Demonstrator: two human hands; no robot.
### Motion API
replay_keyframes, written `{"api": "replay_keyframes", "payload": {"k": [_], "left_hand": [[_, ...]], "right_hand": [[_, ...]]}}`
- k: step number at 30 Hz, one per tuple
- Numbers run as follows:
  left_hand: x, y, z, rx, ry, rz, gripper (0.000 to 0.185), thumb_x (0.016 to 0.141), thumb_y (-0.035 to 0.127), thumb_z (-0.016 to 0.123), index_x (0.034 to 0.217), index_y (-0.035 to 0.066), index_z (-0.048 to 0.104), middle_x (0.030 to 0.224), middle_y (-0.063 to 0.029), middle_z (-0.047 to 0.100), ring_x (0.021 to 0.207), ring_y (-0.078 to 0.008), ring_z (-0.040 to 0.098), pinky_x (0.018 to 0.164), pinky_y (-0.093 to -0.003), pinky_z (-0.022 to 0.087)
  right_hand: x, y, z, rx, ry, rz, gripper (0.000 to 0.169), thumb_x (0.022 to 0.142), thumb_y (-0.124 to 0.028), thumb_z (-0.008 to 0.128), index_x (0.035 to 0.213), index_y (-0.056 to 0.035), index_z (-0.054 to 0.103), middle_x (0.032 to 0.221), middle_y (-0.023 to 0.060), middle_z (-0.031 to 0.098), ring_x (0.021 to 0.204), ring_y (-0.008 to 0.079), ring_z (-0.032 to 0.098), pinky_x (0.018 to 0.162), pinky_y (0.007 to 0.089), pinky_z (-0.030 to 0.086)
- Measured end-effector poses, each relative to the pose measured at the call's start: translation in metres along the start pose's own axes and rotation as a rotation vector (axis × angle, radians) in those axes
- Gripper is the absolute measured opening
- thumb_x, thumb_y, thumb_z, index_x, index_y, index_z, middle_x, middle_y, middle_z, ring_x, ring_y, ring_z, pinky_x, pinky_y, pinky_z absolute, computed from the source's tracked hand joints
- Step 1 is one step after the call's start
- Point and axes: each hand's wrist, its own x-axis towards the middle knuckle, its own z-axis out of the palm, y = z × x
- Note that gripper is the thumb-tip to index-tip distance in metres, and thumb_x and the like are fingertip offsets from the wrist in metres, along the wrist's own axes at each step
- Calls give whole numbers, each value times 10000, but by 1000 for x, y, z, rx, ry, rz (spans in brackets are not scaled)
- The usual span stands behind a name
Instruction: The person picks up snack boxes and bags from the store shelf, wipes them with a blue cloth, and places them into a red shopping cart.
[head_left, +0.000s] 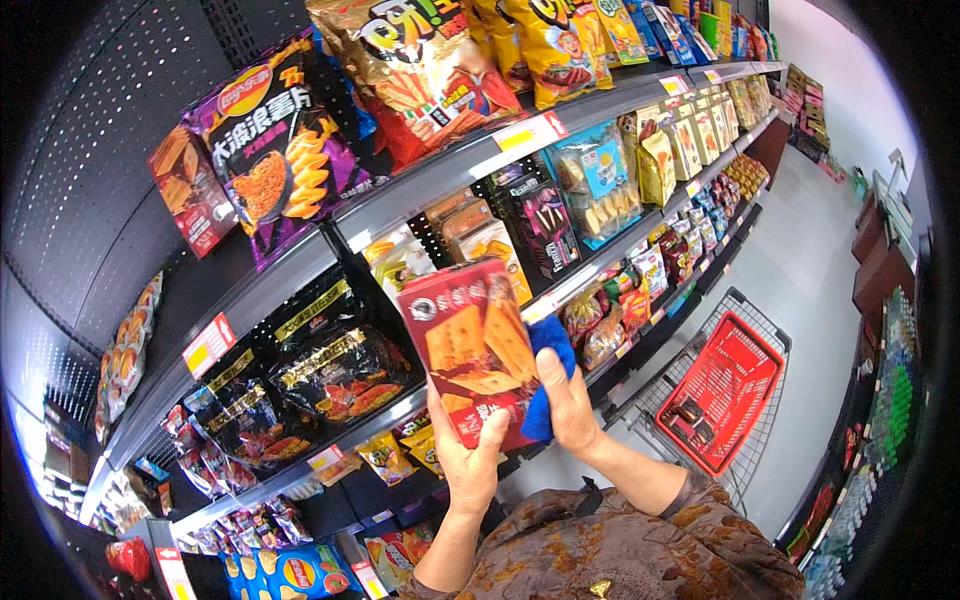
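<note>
A red cracker box (457, 341) with biscuits pictured on its front is held up before the shelves. My left hand (469, 457) grips its lower end, thumb across the front. In my right hand (568, 401) is a blue cloth (551, 375), pressed against the box's right side. A similar red box (191, 191) stands on the upper shelf, beside a purple Lay's chip bag (274, 150).
Snack shelves (450, 187) run along the left of the aisle, with large chip bags (420, 67) on top. A shopping cart (739, 315) carrying a red basket (720, 394) stands at my right. Bottles (892, 405) line the far right.
</note>
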Motion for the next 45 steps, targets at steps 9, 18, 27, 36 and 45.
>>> {"api": "replay_keyframes", "payload": {"k": [9, 18, 27, 36, 45], "left_hand": [[15, -22, 12, 91, -8, 58, 731, 1021, 286, 589, 1583, 16, 208, 1568, -149, 345, 1390, -227, 397, 1156, -355, 310], [-2, -70, 19, 181, -110, 15, 667, 1074, 431, 421, 1556, -8, 282, 1600, -178, 323, 1472, -301, 308, 1196, -401, 247], [3, -46, 32, -21, -9, -34, 648, 1091, 386, 364, 1552, -52, 236, 1523, -269, 368, 1386, -334, 423, 1137, -430, 342], [-23, -50, 64, 17, -281, -85, 684, 1076, 406, 422, 1535, -69, 247, 1443, -245, 444, 1282, -297, 494, 1061, -406, 416], [-40, -55, 81, 161, -838, -115, 685, 1012, 313, 567, 1550, -21, 305, 1476, -180, 474, 1316, -240, 483, 1102, -364, 372]], "right_hand": [[-21, 32, -51, -195, 203, 220, 472, 1058, -383, 511, 1342, -7, 536, 1184, 65, 632, 1093, 141, 571, 968, 323, 474], [8, -11, -34, -1256, -187, -568, 701, 902, -388, 658, 1491, -78, 437, 1572, 156, 390, 1494, 326, 297, 1227, 558, 165], [-49, 21, -62, -870, -96, -476, 704, 881, -165, 718, 1516, -123, 418, 1610, 168, 313, 1487, 368, 303, 1200, 493, 287], [-59, 5, -93, -164, 267, -43, 634, 1064, -452, 459, 1524, -23, 376, 1351, 102, 577, 1222, 144, 517, 1062, 330, 416], [-81, -38, -192, -87, 608, -78, 582, 1042, -552, 452, 1249, -36, 626, 1083, 37, 672, 986, 105, 608, 881, 271, 498]]}}
